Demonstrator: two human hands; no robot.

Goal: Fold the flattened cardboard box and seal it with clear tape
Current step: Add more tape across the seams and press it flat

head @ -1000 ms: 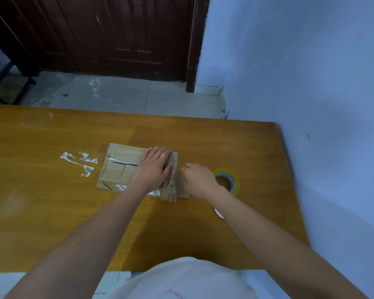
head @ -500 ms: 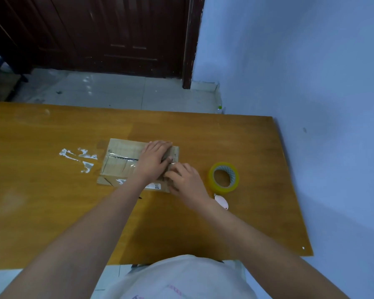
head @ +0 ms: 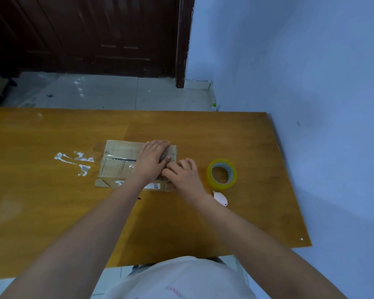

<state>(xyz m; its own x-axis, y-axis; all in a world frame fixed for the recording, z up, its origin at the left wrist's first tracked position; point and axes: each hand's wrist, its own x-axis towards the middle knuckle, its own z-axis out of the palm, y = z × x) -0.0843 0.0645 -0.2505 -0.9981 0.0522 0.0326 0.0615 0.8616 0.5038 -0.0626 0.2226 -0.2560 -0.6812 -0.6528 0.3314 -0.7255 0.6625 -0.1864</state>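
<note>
The brown cardboard box [head: 117,162] lies folded flat-topped on the wooden table [head: 52,212], with clear tape shining across its top. My left hand [head: 152,158] rests palm-down on the right part of the top, fingers straight. My right hand [head: 184,174] sits at the box's right end, its bent fingers pressing on that end beside my left thumb. What lies under those fingertips is hidden. The roll of clear tape [head: 212,181] lies flat on the table just right of my right hand, untouched.
A small white cutter [head: 221,198] lies near my right wrist, in front of the tape roll. White residue streaks [head: 73,160] mark the table left of the box. The table's right edge runs close along a blue wall [head: 322,147].
My right hand moved left from the box's right end flap onto the box end, close against my left hand. The flap that stuck out at the right now lies down. My left hand stayed put.
</note>
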